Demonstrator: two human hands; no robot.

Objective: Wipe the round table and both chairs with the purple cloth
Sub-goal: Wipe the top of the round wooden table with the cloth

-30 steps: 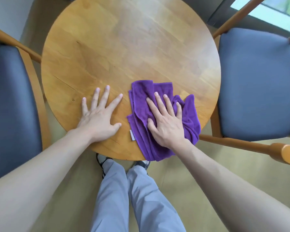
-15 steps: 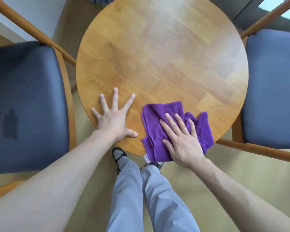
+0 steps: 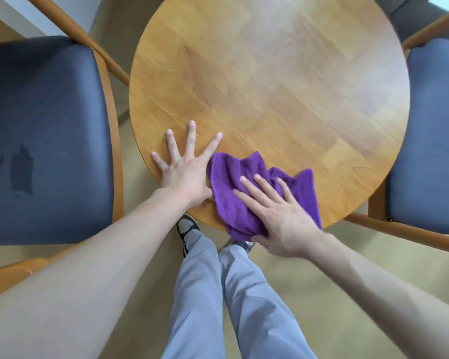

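The purple cloth (image 3: 263, 189) lies bunched at the round table (image 3: 270, 86)'s six o'clock edge; right hand (image 3: 283, 216) presses it flat-fingered; left hand (image 3: 186, 168), splayed, braces at nine o'clock, touching it; unwiped wood stretches toward twelve.

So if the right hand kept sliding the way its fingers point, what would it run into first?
Most likely the left hand. The right hand lies flat on the purple cloth, fingers aimed up and to the left, and the cloth's left edge already sits against the left hand, spread on the round table.
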